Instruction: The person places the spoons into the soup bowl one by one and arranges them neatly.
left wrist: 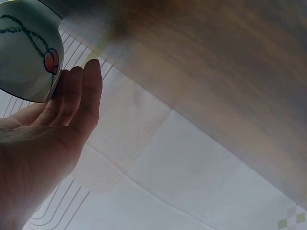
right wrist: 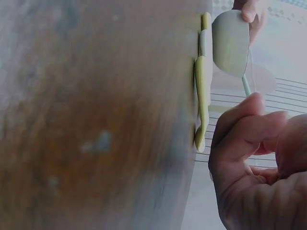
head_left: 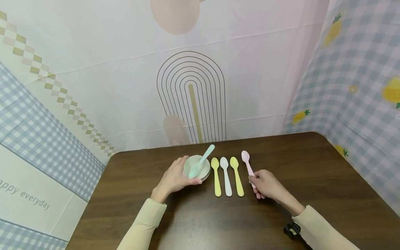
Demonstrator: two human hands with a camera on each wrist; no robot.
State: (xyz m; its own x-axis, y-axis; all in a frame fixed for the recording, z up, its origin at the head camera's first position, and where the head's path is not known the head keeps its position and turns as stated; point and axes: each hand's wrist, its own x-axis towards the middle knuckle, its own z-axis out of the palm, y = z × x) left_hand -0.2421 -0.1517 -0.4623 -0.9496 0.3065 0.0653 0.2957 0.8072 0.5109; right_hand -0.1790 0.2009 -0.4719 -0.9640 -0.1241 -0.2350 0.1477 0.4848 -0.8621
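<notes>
My left hand (head_left: 175, 177) grips a small pale bowl (head_left: 204, 171), thumb at its near side and fingers at the far left. Across the bowl leans a mint-green spoon (head_left: 206, 154), its head inside and its handle past the far rim. In the left wrist view, the bowl's outer wall (left wrist: 21, 62) shows a painted red and green pattern. Between thumb and fingers, my right hand (head_left: 268, 184) pinches the handle of a pink spoon (head_left: 246, 158), whose head points away. In the right wrist view, the curled fingers (right wrist: 235, 139) hide that spoon.
Right of the bowl lie a yellow spoon (head_left: 216, 177), a white spoon (head_left: 226, 177) and another yellow spoon (head_left: 237, 177), side by side, heads away. They rest on a dark wooden table (head_left: 200, 222). Patterned cloth (head_left: 256, 80) hangs behind it. A black device (head_left: 292, 230) sits at the right wrist.
</notes>
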